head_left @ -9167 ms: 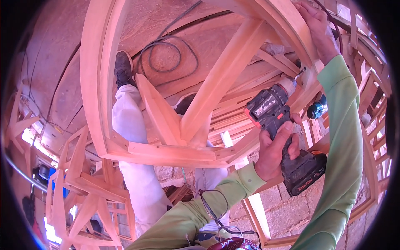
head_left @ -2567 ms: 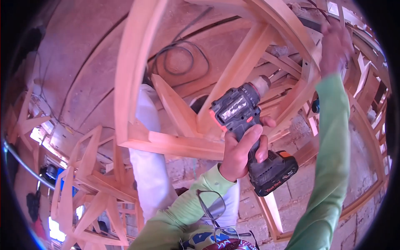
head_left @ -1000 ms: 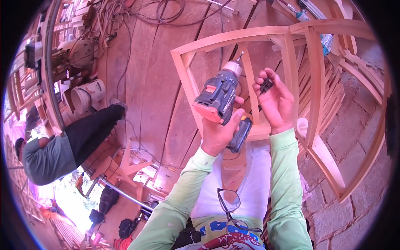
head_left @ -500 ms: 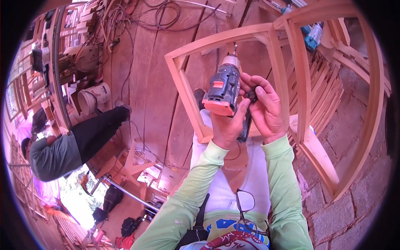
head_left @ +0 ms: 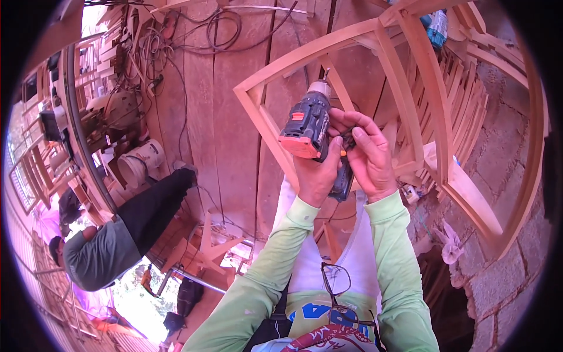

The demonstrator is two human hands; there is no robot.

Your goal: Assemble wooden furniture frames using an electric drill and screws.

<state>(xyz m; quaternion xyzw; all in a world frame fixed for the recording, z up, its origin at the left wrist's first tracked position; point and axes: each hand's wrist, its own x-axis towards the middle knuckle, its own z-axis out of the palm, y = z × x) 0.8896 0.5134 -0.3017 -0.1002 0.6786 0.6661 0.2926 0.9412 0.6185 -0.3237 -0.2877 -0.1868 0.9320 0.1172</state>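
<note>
A black cordless drill (head_left: 307, 122) with orange-red trim is wrapped in my left hand (head_left: 317, 179). Its slim bit points away from me, toward the wooden frame. Close beside the drill, my right hand (head_left: 373, 157) has its thumb and fingers pinched together on something small and dark, too hidden to name. My two hands are nearly touching. Beyond and around them stands a curved wooden frame (head_left: 311, 58), its bars crossing in front of my legs and to the right.
To the left, another person in a grey shirt (head_left: 97, 258) and dark trousers has arms folded. A white bucket (head_left: 143, 158) and a coiled cable (head_left: 226, 29) lie beyond. Stacked wood strips (head_left: 463, 111) and a teal power tool (head_left: 436, 28) are on the right, near a block wall (head_left: 498, 281).
My view has shifted, so the frame and the other person appear displaced. The drill stays in my left hand, tilted slightly more to the left. My right fingers remain pinched beside it.
</note>
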